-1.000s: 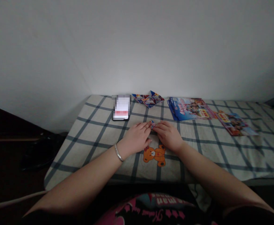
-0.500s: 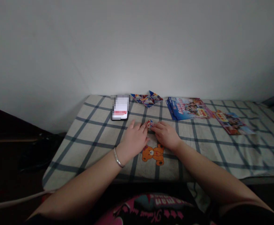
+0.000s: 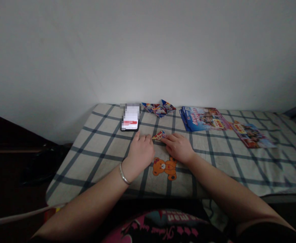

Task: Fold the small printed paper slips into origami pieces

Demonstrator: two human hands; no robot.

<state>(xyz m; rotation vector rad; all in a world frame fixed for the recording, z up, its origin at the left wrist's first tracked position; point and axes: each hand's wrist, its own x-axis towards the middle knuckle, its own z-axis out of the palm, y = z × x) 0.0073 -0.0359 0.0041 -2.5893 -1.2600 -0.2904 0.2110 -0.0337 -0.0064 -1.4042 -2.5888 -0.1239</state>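
A small folded paper triangle (image 3: 159, 135), printed in red, white, yellow and blue, lies on the checked tablecloth between my hands. My right hand (image 3: 179, 147) has its thumb and fingers on the right end of this folded paper, covering that part. Just to the left is my left hand (image 3: 141, 150), palm down and slightly bent, its little finger stretched outward. Its fingertips rest by the paper's left tip; I cannot tell if they touch it. Its thumb is hidden. Behind them, several joined folded paper triangles (image 3: 159, 108) lie near the wall.
A phone (image 3: 130, 118) with a lit, blurred screen lies behind my left hand. To the right are a stack of blue printed leaflets (image 3: 202, 118) and more leaflets (image 3: 253, 134). The checked tablecloth (image 3: 99, 143) bears an orange bear print (image 3: 164, 167). A wall (image 3: 148, 50) rises behind the table.
My left hand has moved slightly left and toward me, off the folded paper, baring more of its printed left part. My right hand stays on the right end.
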